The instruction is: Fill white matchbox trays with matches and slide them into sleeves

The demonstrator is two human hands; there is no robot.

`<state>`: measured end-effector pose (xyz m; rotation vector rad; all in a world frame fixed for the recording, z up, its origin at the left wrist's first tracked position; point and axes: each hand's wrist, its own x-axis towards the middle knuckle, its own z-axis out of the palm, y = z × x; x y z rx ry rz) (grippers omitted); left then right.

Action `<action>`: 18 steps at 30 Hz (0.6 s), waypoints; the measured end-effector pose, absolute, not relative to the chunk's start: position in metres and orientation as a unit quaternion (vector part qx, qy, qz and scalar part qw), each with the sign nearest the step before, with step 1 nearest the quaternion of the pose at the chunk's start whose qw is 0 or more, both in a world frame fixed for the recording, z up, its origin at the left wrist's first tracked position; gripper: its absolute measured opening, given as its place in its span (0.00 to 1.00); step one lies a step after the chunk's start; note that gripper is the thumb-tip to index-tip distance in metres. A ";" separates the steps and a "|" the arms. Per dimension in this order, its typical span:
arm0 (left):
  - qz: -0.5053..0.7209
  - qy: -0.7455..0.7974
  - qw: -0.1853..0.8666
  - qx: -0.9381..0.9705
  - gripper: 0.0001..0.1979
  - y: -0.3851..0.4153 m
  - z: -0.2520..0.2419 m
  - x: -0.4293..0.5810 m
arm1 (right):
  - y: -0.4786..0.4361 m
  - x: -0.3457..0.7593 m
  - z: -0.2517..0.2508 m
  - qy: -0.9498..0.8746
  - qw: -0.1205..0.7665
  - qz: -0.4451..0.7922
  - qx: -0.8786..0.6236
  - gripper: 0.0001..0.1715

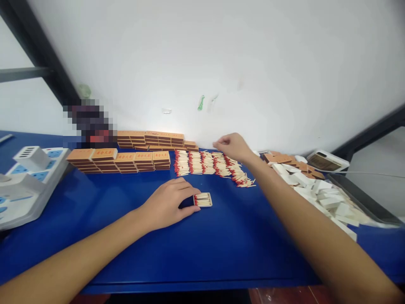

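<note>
My left hand (172,202) grips the left end of a small white matchbox tray (207,205) between thumb and fingers. Matches (202,198) with red heads lie side by side in the tray, heads to the left. Behind it, loose matches (208,162) are spread in several rows on the blue table. My right hand (233,145) hovers over the back right of these rows, its fingers closed in a pinch. What is between those fingertips, if anything, is too small to make out.
Orange matchboxes (126,158) stand in stacks at the back left, with more stacks (164,137) along the wall. White trays (329,198) and orange sleeves (281,158) lie heaped on the right beside a dark tray (363,202). A power strip (41,169) sits at the left.
</note>
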<state>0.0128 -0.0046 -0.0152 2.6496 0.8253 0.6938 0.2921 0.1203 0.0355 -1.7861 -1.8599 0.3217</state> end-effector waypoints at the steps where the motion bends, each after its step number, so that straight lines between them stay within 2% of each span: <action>1: 0.237 0.289 0.142 0.917 0.19 -0.005 -0.015 0.012 | 0.131 0.274 0.034 -0.684 0.269 0.129 -0.666 0.18; 11: 0.217 0.327 0.113 0.913 0.24 -0.001 -0.012 0.008 | 0.177 0.207 0.019 -0.604 0.283 0.199 -0.718 0.20; 15: 0.226 0.322 0.101 0.914 0.18 0.000 -0.013 0.009 | 0.172 0.210 0.025 -0.580 0.321 0.243 -0.709 0.15; 18: 0.238 0.317 0.094 0.913 0.15 0.001 -0.013 0.009 | 0.153 0.227 0.037 -0.574 0.369 0.268 -0.680 0.16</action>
